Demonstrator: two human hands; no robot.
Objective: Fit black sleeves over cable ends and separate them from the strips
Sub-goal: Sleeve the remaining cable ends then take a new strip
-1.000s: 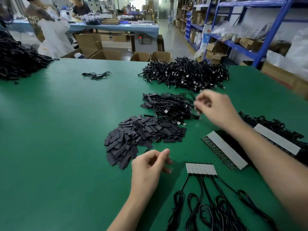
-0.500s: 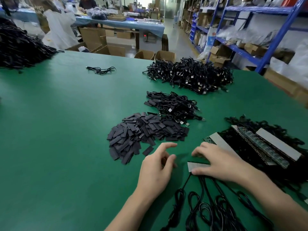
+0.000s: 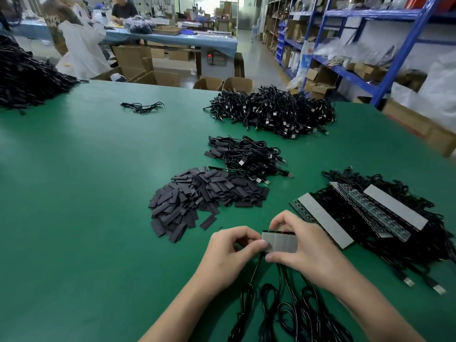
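At the near edge of the green table [image 3: 86, 218], head view: one short grey-backed strip [image 3: 281, 243] is being held just above the surface, with several black cables [image 3: 283, 307] trailing from its lower edge toward the person. The left hand [image 3: 234, 253] is pinching the strip's left end section between thumb and curled fingers. The right hand [image 3: 306, 255] is gripping the remainder, thumb under the lower edge and fingers over the top. Whether a sleeve is tucked in the left palm cannot be told. A pile of flat black sleeves [image 3: 197, 201] is lying just beyond the hands, and longer strips [image 3: 323, 220] with attached cables are resting to the right. A small heap of loose cables [image 3: 246, 156] and a larger heap [image 3: 274, 112] are sitting farther back. Step judged in hand: the end piece is being parted from the strip, and no sleeve is showing on it. The next move is likely calling for a bend at the joint between the two grips, the right hand bracing, then a reach to the sleeve pile.
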